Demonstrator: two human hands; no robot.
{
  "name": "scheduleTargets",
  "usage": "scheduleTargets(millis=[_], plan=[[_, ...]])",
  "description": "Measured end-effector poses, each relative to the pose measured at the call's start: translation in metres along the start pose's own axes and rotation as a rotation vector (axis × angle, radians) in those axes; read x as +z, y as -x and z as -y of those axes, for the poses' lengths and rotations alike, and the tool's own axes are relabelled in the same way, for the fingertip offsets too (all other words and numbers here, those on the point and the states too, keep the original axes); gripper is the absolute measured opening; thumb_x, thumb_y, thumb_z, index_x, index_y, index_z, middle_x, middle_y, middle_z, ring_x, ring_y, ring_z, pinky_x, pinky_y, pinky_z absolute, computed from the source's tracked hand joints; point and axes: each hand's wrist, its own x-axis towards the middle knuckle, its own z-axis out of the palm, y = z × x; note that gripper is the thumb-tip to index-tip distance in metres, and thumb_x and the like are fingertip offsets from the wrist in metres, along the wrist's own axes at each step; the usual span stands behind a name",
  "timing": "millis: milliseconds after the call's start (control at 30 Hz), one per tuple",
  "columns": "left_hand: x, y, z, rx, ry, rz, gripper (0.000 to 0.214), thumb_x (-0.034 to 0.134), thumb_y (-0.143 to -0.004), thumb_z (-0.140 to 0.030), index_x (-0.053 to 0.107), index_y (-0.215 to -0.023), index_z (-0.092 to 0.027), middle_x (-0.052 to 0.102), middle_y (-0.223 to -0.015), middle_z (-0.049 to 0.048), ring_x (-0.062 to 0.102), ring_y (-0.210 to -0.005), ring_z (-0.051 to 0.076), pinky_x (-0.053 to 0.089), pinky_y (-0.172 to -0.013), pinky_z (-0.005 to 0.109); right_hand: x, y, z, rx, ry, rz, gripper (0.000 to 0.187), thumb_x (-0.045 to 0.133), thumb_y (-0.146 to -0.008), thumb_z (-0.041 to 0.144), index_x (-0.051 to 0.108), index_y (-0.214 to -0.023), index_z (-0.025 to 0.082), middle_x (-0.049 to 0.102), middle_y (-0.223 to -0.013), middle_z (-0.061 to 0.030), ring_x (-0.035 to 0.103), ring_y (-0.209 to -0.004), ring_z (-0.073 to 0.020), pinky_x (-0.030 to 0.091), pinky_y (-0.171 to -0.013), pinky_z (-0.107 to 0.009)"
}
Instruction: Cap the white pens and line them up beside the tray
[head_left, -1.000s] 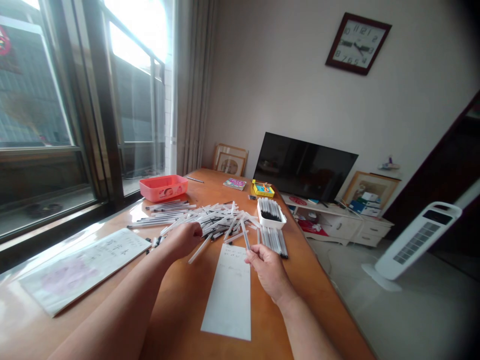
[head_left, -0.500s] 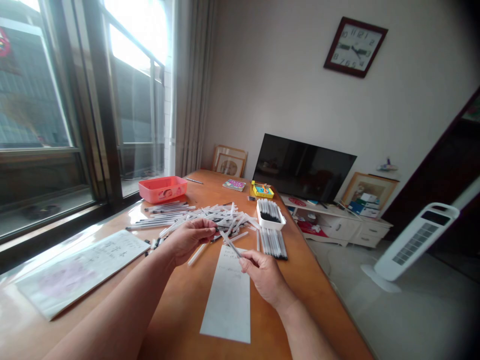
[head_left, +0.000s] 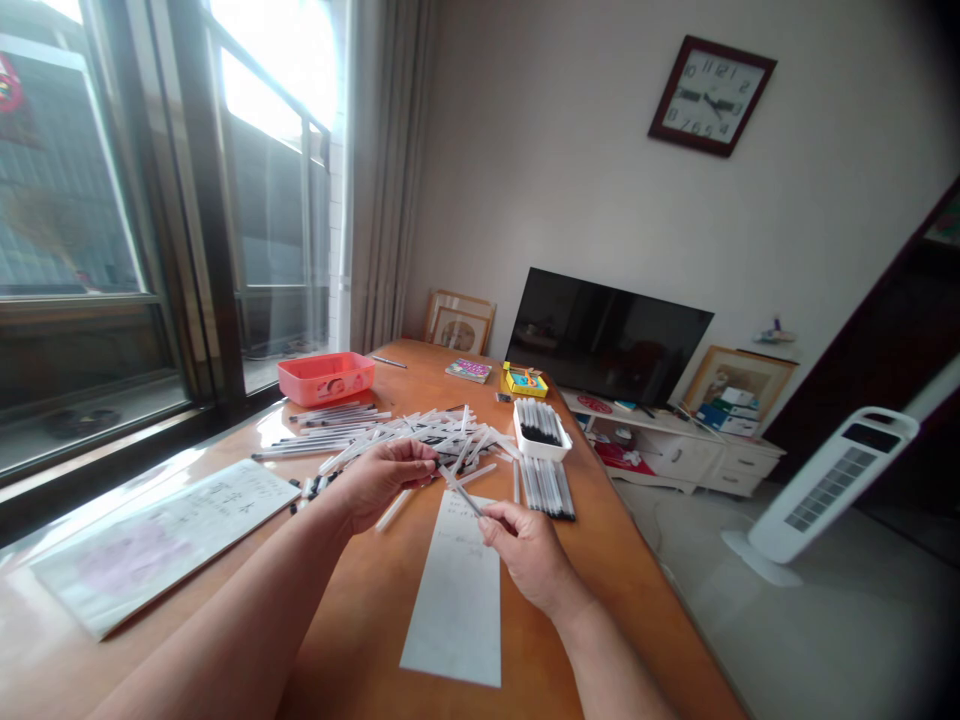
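My right hand [head_left: 525,545] pinches a thin white pen [head_left: 461,492] by its lower end, holding it slanted above a long white paper strip [head_left: 457,590]. My left hand [head_left: 382,475] is closed with its fingertips at the pen's upper tip, above the edge of a big loose pile of white pens [head_left: 405,435] on the orange wooden table [head_left: 360,620]. What the left fingers pinch is too small to name. A white tray [head_left: 541,428] filled with pens stands right of the pile, with a neat row of pens [head_left: 546,488] in front of it.
A pink tub [head_left: 326,377] stands at the back left by the window. A written sheet [head_left: 169,535] lies at the left. A yellow box [head_left: 525,380] and a small book [head_left: 469,369] sit at the far end. Beyond the table's right edge are a TV and a white fan [head_left: 825,490].
My right hand lifted a pen off the table and tilted it to the left. My left hand rose from the pile and came to the pen's upper tip.
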Motion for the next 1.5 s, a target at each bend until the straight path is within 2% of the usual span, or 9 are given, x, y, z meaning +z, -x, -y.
scheduleTargets(millis=[433, 633, 867, 1067, 1300, 1400, 1500], plan=[[0.002, 0.001, 0.001, -0.013, 0.017, 0.029, 0.026, 0.085, -0.066, -0.029, 0.070, -0.082, -0.014, 0.066, -0.079, 0.0043, 0.058, -0.073, 0.014, 0.043, -0.070, 0.026, -0.001, -0.002, -0.006, 0.006, 0.029, -0.052, 0.029, 0.064, -0.084, 0.044, 0.075, -0.088, 0.018, 0.061, -0.069, -0.0006, 0.050, -0.066, -0.0156, 0.042, -0.064, -0.027], [0.004, 0.001, 0.000, -0.035, 0.033, 0.015, 0.024, 0.085, -0.067, -0.026, 0.070, -0.081, -0.014, 0.065, -0.079, 0.0023, 0.057, -0.074, 0.012, 0.042, -0.074, 0.024, -0.002, 0.000, -0.004, -0.003, 0.039, -0.045, 0.025, 0.063, -0.085, 0.041, 0.074, -0.087, 0.018, 0.061, -0.070, -0.0003, 0.049, -0.066, -0.0153, 0.042, -0.064, -0.026], [0.006, 0.001, 0.002, -0.036, 0.050, -0.001, 0.026, 0.086, -0.066, -0.026, 0.069, -0.080, -0.013, 0.064, -0.077, 0.0013, 0.055, -0.072, 0.011, 0.040, -0.070, 0.023, 0.000, 0.000, -0.001, -0.018, -0.001, -0.022, 0.024, 0.062, -0.087, 0.039, 0.074, -0.093, 0.018, 0.060, -0.071, 0.0006, 0.048, -0.066, -0.0143, 0.041, -0.064, -0.026], [0.012, 0.004, 0.000, 0.001, 0.075, 0.023, 0.031, 0.088, -0.064, -0.030, 0.069, -0.083, -0.014, 0.064, -0.080, 0.0026, 0.057, -0.077, 0.014, 0.043, -0.077, 0.027, -0.001, 0.001, -0.003, -0.006, -0.036, -0.058, 0.027, 0.061, -0.089, 0.042, 0.072, -0.089, 0.017, 0.061, -0.073, -0.0002, 0.054, -0.072, -0.0160, 0.043, -0.071, -0.027], [0.014, 0.007, -0.004, 0.040, 0.070, 0.049, 0.029, 0.080, -0.075, -0.039, 0.066, -0.077, -0.014, 0.062, -0.072, 0.0025, 0.054, -0.070, 0.013, 0.041, -0.070, 0.026, 0.000, -0.002, -0.006, -0.003, -0.157, -0.101, 0.028, 0.063, -0.091, 0.044, 0.067, -0.099, 0.018, 0.062, -0.078, -0.0002, 0.056, -0.076, -0.0158, 0.043, -0.073, -0.027], [0.014, 0.004, 0.001, 0.075, 0.063, 0.048, 0.027, 0.082, -0.074, -0.036, 0.066, -0.076, -0.014, 0.062, -0.070, 0.0016, 0.053, -0.069, 0.012, 0.040, -0.070, 0.025, 0.001, -0.002, -0.005, 0.028, -0.203, -0.136, 0.028, 0.061, -0.092, 0.046, 0.062, -0.090, 0.018, 0.061, -0.074, 0.0005, 0.052, -0.069, -0.0137, 0.042, -0.069, -0.026], [0.014, 0.002, 0.003, 0.088, 0.075, 0.041, 0.027, 0.085, -0.071, -0.033, 0.069, -0.083, -0.014, 0.066, -0.077, 0.0032, 0.057, -0.075, 0.014, 0.042, -0.075, 0.027, 0.001, -0.001, -0.004, 0.086, -0.245, -0.130, 0.036, 0.056, -0.095, 0.049, 0.059, -0.078, 0.018, 0.061, -0.068, 0.0001, 0.046, -0.060, -0.0115, 0.039, -0.064, -0.027]])
